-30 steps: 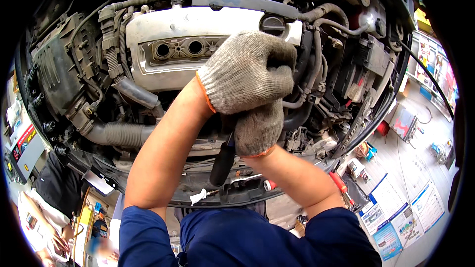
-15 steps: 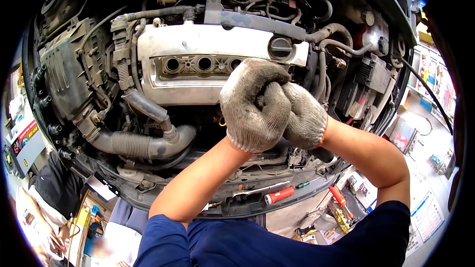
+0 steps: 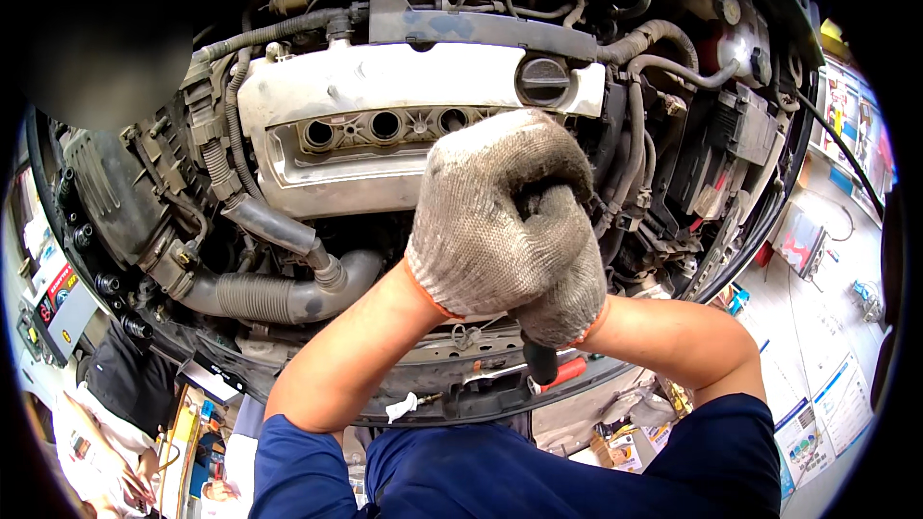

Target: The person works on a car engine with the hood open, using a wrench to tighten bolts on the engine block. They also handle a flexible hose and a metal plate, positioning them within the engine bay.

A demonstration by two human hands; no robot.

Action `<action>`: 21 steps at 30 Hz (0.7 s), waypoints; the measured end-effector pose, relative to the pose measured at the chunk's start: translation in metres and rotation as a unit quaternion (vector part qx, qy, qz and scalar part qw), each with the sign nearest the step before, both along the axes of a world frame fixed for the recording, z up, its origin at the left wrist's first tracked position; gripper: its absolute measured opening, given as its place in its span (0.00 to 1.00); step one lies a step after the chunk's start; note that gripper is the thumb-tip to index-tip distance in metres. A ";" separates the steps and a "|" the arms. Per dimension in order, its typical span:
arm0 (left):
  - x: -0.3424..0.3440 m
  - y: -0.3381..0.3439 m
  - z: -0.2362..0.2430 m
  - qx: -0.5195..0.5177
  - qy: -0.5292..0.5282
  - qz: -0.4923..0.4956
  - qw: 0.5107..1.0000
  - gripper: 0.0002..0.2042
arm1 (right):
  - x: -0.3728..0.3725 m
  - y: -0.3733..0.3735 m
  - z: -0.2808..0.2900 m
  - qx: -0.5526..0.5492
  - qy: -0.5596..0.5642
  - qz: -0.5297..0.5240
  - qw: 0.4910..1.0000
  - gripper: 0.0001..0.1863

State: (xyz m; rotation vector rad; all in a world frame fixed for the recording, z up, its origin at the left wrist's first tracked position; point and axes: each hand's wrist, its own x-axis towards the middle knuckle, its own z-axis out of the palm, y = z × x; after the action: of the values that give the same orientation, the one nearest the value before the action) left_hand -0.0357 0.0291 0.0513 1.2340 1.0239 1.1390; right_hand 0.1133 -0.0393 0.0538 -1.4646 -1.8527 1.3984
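My left hand [image 3: 500, 211], in a grimy knitted glove, is curled closed above the right part of the silver engine cover [image 3: 356, 86]. What lies inside its fist is hidden. Just below and to the right, touching it, my right hand [image 3: 567, 293] wears the same kind of glove and is closed round a tool whose dark handle [image 3: 540, 361] sticks out beneath, toward me. The tool's head cannot be seen. Round open holes [image 3: 385, 126] line the cover's recess, left of my hands. A black filler cap [image 3: 543, 80] sits behind them.
A red flashlight [image 3: 565, 372] lies on the front ledge, partly behind the handle. Several black plug-like parts [image 3: 109, 284] stand along the left edge. A ribbed intake hose [image 3: 255, 298] curves at left. Another person's hands [image 3: 135, 481] are at lower left. A blurred dark shape [image 3: 125, 67] covers the upper left.
The dark handle has swung from the right toward my body, with my right hand on it. My left hand stays closed over the cover. The view has shifted slightly, and the blurred dark shape has appeared.
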 end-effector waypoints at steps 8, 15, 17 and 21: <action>-0.001 -0.001 0.005 -0.020 0.011 -0.019 1.000 0.09 | -0.002 0.005 -0.011 0.160 -0.067 0.037 0.984 0.23; 0.027 -0.026 -0.018 0.116 0.017 0.290 0.950 0.10 | 0.027 0.106 0.026 -0.113 0.037 0.253 0.960 0.21; 0.026 -0.018 -0.018 0.106 -0.005 0.268 0.958 0.09 | 0.028 0.090 0.021 -0.078 0.052 0.192 0.977 0.20; 0.025 -0.014 -0.017 0.083 -0.054 0.212 0.972 0.09 | 0.032 0.084 0.019 -0.064 0.058 0.188 0.978 0.18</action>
State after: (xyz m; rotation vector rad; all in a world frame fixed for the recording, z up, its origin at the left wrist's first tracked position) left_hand -0.0104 0.0152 0.0345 1.0953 1.1598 1.6328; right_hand 0.1456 0.0451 0.0729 -1.0931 -2.0714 1.7644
